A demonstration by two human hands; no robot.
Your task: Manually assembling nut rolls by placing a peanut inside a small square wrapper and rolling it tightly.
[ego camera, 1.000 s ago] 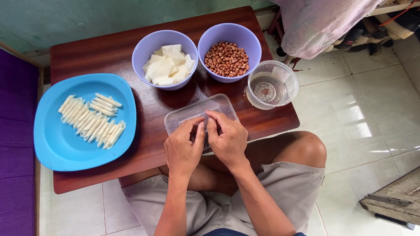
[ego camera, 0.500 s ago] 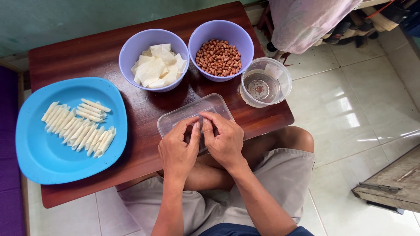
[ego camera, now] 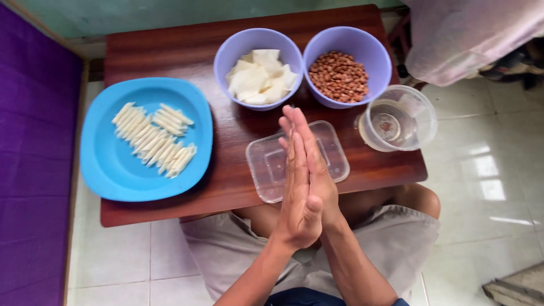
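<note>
A: Where are the two hands?

B: The left hand (ego camera: 298, 195) and the right hand (ego camera: 315, 170) are pressed flat together, palm against palm, fingers straight and pointing away from the body. They are above the clear box (ego camera: 266, 170), over its middle.

A: Do they hold something?

B: I cannot tell. The palms are closed on each other, and if a thing is between them, it is hidden. The fingers do not curl around anything.

A: And the box?

B: It stands on the table (ego camera: 170, 51), near the front edge, just before the person's knees. It looks empty, as far as I can see it.

A: What else is on the table?

B: To the left, a blue plate (ego camera: 107, 164) with pale rolled sticks (ego camera: 154, 139) in rows. Behind the box, two purple bowls side by side: one with white pieces (ego camera: 258, 79), one with peanuts (ego camera: 338, 76). To the right, a clear cup (ego camera: 398, 118) at the table edge.
</note>
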